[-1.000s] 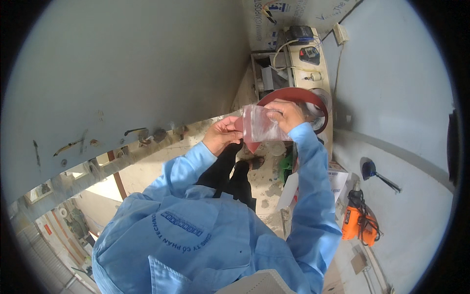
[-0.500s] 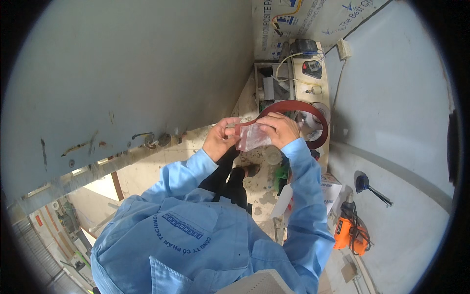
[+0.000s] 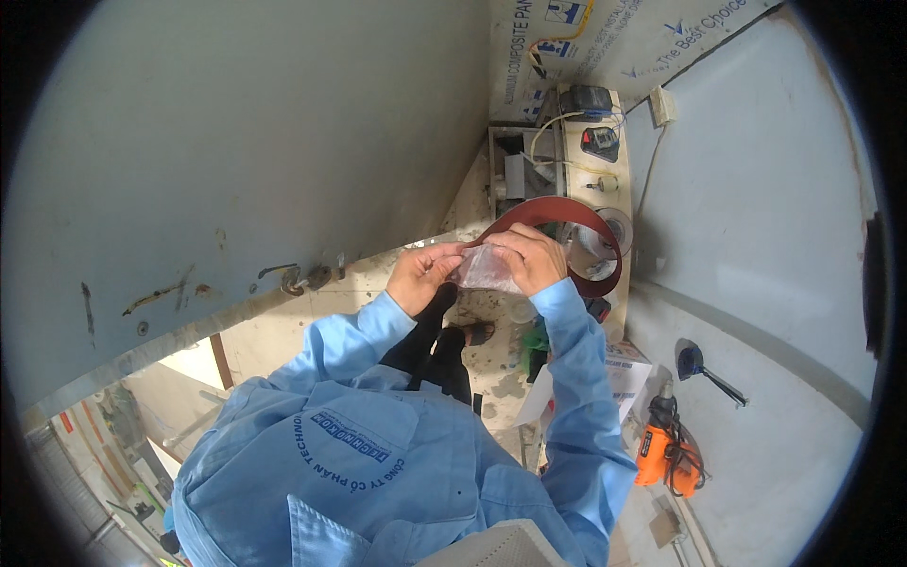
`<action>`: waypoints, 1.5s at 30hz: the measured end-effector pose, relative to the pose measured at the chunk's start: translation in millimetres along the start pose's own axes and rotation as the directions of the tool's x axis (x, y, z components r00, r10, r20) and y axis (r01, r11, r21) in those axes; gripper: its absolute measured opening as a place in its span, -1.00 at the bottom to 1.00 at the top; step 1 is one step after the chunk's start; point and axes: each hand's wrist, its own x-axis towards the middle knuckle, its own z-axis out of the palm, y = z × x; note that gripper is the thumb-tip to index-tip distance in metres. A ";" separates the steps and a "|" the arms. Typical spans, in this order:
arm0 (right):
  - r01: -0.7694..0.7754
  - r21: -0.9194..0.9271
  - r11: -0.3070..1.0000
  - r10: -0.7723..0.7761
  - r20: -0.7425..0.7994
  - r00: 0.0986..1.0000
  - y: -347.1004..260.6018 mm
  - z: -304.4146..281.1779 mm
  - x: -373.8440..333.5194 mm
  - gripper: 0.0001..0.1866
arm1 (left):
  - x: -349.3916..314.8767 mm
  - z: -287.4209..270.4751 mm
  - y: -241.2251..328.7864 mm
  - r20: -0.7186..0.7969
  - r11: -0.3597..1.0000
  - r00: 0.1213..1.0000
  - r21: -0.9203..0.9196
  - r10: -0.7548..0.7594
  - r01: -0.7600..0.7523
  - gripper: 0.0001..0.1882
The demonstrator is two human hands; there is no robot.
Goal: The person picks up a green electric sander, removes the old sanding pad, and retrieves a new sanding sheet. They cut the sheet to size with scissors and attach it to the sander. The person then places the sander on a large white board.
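A reddish-brown sanding belt (image 3: 553, 210) curves in a wide loop from between my hands out to the right, over the bench. Clear plastic film (image 3: 487, 268) lies across its near end and looks crinkled and shiny. My left hand (image 3: 421, 275) pinches the left edge of the belt and film between thumb and fingers. On the other side, my right hand (image 3: 531, 257) grips the belt from above, with its fingertips over the film's upper edge. The belt's end is mostly hidden under the film and fingers.
A narrow bench (image 3: 616, 194) holds tape rolls (image 3: 616, 227), a battery charger (image 3: 599, 142) and a dark box (image 3: 586, 101). An open drawer (image 3: 515, 180) stands beside it. An orange heat gun (image 3: 669, 455) hangs at right. A large grey panel (image 3: 255, 132) fills the left.
My left fingers have closed in from a looser, spread hold to a pinch at the belt's edge. The film has tilted and crumpled a little, and the belt loop has shifted slightly left.
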 end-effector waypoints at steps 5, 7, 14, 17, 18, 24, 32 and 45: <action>0.013 0.039 0.999 -0.013 0.021 1.000 -1.9 -1.1 0.3 -0.83 | -1.2 -0.5 11.7 -0.009 0.991 0.999 0.132 0.038 -0.037 -0.73; 0.028 0.035 0.999 -0.029 0.025 0.999 -3.8 -1.6 1.1 -0.83 | -1.8 -0.4 16.4 -0.002 0.984 0.999 0.174 0.040 -0.039 -0.73; -0.050 0.078 0.996 0.045 0.060 0.997 -5.0 -1.5 0.7 -0.84 | -2.3 -0.3 17.4 -0.009 0.987 0.999 0.156 0.039 -0.037 -0.73; -0.063 0.151 0.987 0.054 0.063 0.997 -1.1 1.7 0.4 -0.84 | -3.7 -1.2 14.5 -0.013 0.986 0.998 0.160 0.058 -0.055 -0.74; -0.048 0.174 0.983 0.037 0.065 0.997 0.0 2.4 0.4 -0.84 | -4.1 -1.6 14.0 -0.014 0.984 0.998 0.169 0.068 -0.065 -0.74; -0.057 0.231 0.971 0.036 0.097 0.995 2.4 2.7 0.6 -0.83 | -3.9 -4.1 15.3 -0.014 0.915 0.986 0.376 0.164 -0.147 -0.76; -0.092 0.188 0.978 0.072 0.111 0.991 -2.5 4.7 3.6 -0.84 | -9.8 -1.3 16.3 -0.039 0.859 0.964 0.464 0.262 -0.215 -0.81; 0.136 -0.248 0.959 -0.056 0.303 0.951 31.0 16.8 25.0 -0.52 | -19.6 -26.5 21.9 -0.163 0.775 0.862 0.539 0.480 -0.330 -0.86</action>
